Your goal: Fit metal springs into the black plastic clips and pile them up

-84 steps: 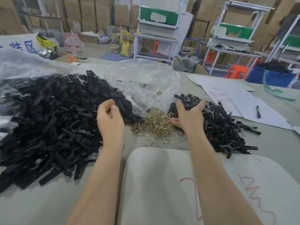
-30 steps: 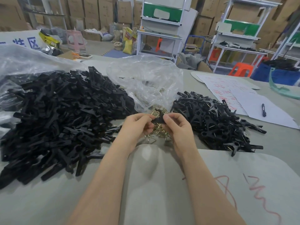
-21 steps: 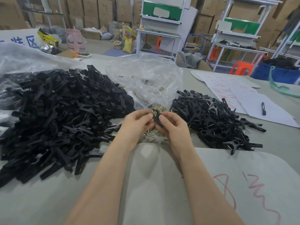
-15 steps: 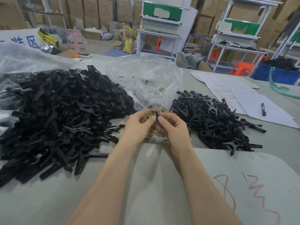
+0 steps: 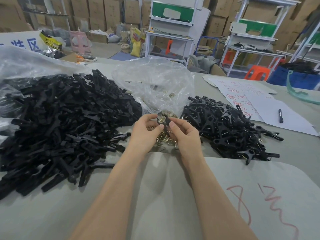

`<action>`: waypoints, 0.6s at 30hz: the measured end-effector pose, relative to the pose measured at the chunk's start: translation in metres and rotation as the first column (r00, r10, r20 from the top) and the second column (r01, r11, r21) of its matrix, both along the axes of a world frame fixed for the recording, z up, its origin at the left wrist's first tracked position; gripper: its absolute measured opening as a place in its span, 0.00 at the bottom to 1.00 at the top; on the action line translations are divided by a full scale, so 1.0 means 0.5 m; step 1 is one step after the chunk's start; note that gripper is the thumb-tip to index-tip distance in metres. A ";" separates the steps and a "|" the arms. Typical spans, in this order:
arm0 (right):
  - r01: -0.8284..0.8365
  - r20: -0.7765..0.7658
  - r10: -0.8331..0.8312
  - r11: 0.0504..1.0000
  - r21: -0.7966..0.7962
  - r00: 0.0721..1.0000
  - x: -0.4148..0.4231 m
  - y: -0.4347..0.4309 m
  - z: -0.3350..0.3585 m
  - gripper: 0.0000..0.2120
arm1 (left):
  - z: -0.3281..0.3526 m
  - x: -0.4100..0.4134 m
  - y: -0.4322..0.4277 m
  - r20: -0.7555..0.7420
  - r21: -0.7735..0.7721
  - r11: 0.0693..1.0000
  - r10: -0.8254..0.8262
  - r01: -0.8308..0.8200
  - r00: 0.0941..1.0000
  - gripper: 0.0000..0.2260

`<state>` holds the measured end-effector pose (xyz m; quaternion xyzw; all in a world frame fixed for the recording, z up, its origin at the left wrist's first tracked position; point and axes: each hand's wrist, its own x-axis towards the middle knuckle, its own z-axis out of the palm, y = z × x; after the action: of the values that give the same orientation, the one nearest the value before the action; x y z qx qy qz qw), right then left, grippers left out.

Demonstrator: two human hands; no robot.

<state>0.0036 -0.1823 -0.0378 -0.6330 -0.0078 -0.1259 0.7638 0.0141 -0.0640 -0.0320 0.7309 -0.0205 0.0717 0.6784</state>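
Fingers of left hand and right hand pinch one black clip, half hiding the springs; clip pile runs off-frame left; bench open nearer.

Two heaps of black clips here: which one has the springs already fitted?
The smaller heap on the right: brass wire glints among its clips. The larger heap on the left looks plain black, with no metal showing.

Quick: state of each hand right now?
Left hand: pinching the black clip.
Right hand: pinching the same black clip.
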 end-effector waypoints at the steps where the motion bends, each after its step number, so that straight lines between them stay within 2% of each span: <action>1: 0.002 0.007 -0.001 1.000 -0.027 1.000 0.000 0.000 0.000 0.09 | 0.000 0.000 0.000 0.006 0.004 1.000 -0.004 0.004 1.000 0.16; 4: -0.007 0.010 0.008 0.999 -0.044 1.000 -0.001 0.000 0.001 0.10 | 0.000 -0.001 -0.001 0.015 0.018 1.000 -0.007 0.007 1.000 0.14; 8: -0.003 -0.010 0.003 0.999 0.054 1.000 -0.002 -0.002 0.005 0.09 | 0.002 -0.002 -0.001 0.016 0.000 1.000 -0.031 0.031 0.999 0.13; 15: -0.013 -0.032 0.011 0.999 -0.039 0.999 -0.005 -0.002 0.007 0.09 | -0.001 0.001 0.001 0.023 0.001 0.999 -0.039 0.039 0.999 0.12; 18: -0.031 -0.034 0.030 0.999 -0.026 0.999 -0.006 0.000 0.008 0.10 | -0.001 0.001 0.004 0.026 -0.056 0.996 -0.062 0.063 0.998 0.10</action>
<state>0.0005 -0.1824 -0.0339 -0.6449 -0.0062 -0.1033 0.7572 0.0144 -0.0619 -0.0325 0.7093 -0.0496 0.0598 0.7006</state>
